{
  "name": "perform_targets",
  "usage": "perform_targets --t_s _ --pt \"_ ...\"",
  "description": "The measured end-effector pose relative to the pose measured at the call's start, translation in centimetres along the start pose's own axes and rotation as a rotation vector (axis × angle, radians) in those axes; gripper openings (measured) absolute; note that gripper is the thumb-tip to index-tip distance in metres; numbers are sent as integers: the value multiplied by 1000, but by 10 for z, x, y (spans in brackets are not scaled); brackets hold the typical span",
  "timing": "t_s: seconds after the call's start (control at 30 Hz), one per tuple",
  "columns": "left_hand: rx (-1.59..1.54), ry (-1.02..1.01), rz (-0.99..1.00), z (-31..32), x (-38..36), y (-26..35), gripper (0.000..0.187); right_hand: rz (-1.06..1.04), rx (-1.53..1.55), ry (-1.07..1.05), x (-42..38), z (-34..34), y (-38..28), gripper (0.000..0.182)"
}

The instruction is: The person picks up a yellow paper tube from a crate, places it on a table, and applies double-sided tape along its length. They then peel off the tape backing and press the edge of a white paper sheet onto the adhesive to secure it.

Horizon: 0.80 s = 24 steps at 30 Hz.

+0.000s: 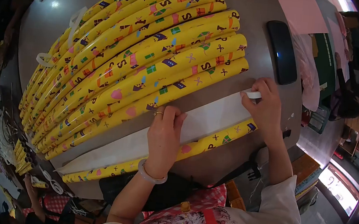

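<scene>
A yellow printed paper roll [218, 138] lies along the near table edge, with its white sheet [214, 115] partly unrolled beyond it. My left hand [163, 136], with a ring and a bracelet, rests over the white sheet, its fingers curled and pressed together; what they hold, if anything, is hidden. At the sheet's right end, my right hand [263, 103] pinches a small white strip [251, 94] between thumb and fingers. Beyond the sheet, many yellow printed rolls [150, 56] lie side by side in a pile.
A black phone-like device [282, 53] lies on the grey table [261, 42] at the right. Pink sheets [301, 13] hang at the upper right. Other people are at the right edge and lower left, where another person's arm [35, 197] reaches near more yellow rolls.
</scene>
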<state>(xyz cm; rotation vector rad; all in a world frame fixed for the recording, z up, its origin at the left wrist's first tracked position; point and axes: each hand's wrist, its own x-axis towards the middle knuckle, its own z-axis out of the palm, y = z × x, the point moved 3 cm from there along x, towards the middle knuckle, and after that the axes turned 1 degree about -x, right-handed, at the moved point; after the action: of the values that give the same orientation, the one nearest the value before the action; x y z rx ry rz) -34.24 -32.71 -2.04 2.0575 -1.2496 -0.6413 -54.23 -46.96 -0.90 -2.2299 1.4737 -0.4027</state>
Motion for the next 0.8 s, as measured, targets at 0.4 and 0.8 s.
perform_targets --t_s 0.4,0.8 --pt "24 16 41 1 -1 2 14 19 17 8 -2 1 -3 23" --pt "366 -131 382 1 -8 27 67 13 -58 71 -8 5 -3 25"
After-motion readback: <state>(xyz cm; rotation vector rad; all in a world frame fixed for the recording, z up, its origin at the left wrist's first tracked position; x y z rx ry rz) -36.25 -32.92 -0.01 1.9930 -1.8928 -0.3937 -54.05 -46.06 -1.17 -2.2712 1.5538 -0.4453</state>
